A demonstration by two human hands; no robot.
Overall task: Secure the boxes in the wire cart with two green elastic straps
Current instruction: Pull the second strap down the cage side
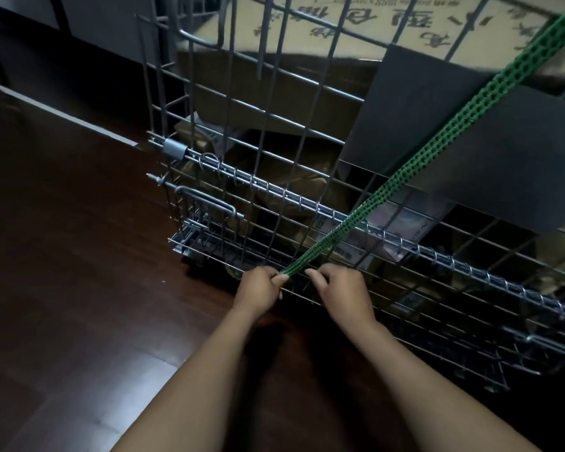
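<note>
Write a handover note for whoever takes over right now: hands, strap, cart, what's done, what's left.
Left hand: pinches the lower end of the green strap.
Right hand: fingers curled right beside the strap end, low on the cart's side. Whether they grip strap or wire is unclear.
Strap: runs taut from the upper right diagonally down the outside of the wire cart. Its upper end is out of view.
Boxes: stacked inside the cart.
Done: one strap stretched down to the lower wires.
Left: fasten this end, probably to a low wire. No second strap is visible.
</note>
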